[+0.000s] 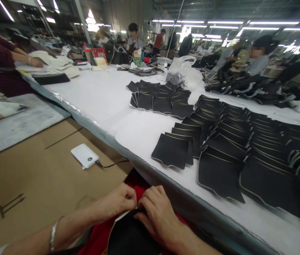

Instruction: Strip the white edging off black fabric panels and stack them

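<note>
Low in the view, a black leather-like piece (128,235) with a pale edge lies against red cloth in front of me. My right hand (157,209) grips its upper edge, with the thumb over the black face and the fingers behind. Close beside it, my left hand (126,198) is closed in a pinch at the same edge. Whatever sits between the left fingertips is too small to make out. Similar black pieces (171,150) lie in overlapping rows on the white-topped table (94,97) ahead.
A white power bank (84,156) with a black cable rests on a cardboard box (59,187) at left. The table's edge runs diagonally past my hands. A clear plastic bag (184,72) sits farther back. Another person's hand (35,62) touches pale sheets at far left.
</note>
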### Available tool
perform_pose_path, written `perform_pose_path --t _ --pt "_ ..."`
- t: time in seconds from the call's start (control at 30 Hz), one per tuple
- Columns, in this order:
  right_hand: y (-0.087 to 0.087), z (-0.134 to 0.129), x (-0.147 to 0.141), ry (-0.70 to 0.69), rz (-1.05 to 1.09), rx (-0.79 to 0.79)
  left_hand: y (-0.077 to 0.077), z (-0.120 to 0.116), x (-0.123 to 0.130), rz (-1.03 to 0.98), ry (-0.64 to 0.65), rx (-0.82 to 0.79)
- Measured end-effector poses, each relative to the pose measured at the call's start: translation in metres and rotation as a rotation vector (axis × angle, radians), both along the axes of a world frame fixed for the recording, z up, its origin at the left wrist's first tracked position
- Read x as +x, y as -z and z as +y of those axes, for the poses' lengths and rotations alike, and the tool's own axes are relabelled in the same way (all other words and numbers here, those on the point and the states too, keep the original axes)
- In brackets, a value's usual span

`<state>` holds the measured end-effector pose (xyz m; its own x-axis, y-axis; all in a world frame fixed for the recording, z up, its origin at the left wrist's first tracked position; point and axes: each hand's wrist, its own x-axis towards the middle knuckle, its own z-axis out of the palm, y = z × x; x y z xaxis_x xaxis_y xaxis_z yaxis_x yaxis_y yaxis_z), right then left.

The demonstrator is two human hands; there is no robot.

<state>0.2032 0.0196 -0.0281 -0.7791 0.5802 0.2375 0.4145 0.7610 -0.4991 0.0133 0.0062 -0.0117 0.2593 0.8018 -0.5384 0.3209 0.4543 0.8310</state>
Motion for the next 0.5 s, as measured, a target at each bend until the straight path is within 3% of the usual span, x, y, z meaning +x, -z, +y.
perform_pose_path --t 0.1,0.27,0.5 --pt "0.002 -0.001 0.000 -0.037 0.000 0.014 -0.002 0.002 -0.001 0.075 0.071 0.033" --pt "-0.010 0.008 0.000 -0.059 -0.019 -0.081 -0.004 0.005 -0.010 0.121 0.196 0.106" --pt "-0.028 -0.006 0.001 -0.245 -0.055 -0.247 0.018 0.003 -0.013 0.297 0.233 0.213"
